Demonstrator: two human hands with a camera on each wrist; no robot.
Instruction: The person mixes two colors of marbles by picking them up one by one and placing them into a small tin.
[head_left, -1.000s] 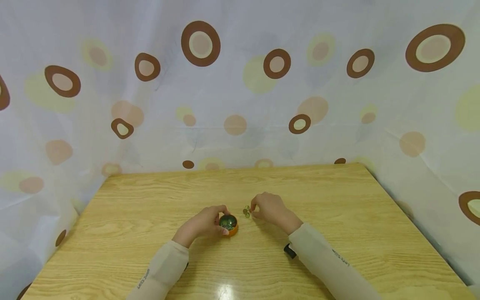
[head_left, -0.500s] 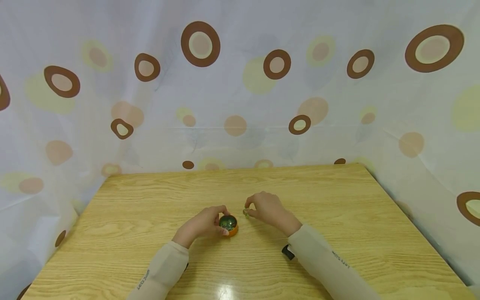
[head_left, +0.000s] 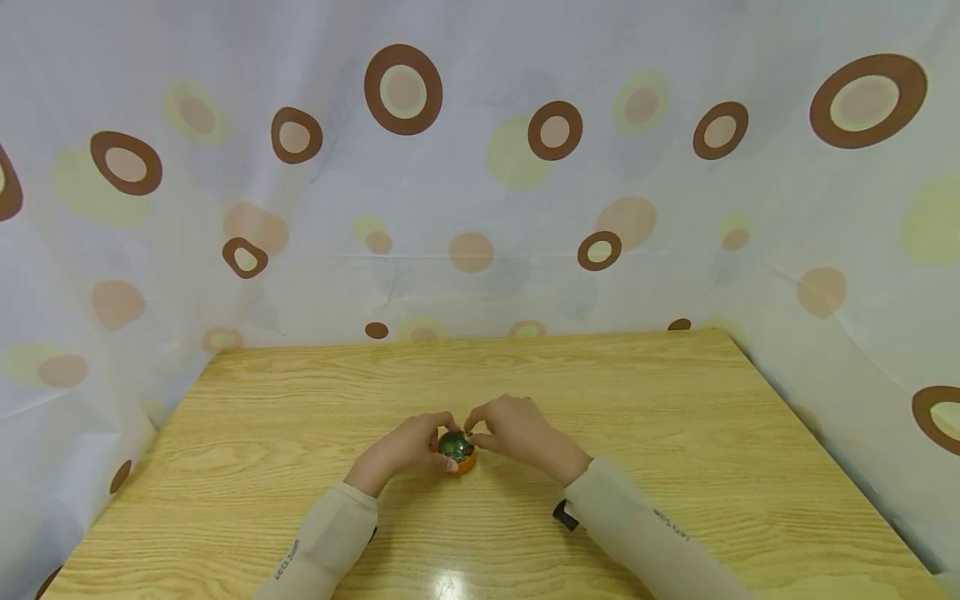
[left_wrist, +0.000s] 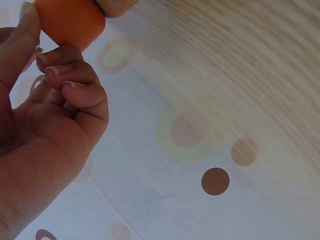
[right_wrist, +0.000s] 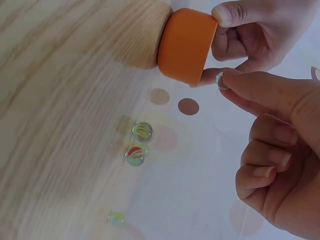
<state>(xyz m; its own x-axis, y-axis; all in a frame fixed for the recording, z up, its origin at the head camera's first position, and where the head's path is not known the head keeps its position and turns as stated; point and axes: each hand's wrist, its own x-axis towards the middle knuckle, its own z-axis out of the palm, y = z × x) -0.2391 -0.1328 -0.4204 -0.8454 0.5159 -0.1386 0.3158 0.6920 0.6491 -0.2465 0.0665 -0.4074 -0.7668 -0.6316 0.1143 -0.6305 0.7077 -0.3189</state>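
Note:
A small orange bowl with a dark, glossy inside stands on the table. My left hand grips its rim between thumb and finger. Seen from the left wrist, the bowl's orange wall lies against the fingertips of that hand. At the bowl's right edge, my right hand pinches a glass marble between thumb and index finger. Three more glass marbles, a yellow-striped one, a red-and-white one and a yellowish one, lie on the table in the right wrist view.
The wooden table reaches back to a white curtain printed with brown, yellow and pink circles. This curtain also hangs along both sides. Below the right sleeve a black device sticks out at the wrist.
My right hand has picked up a marble from the group on the table and moved left to the bowl's edge. The left hand and the bowl have stayed in place.

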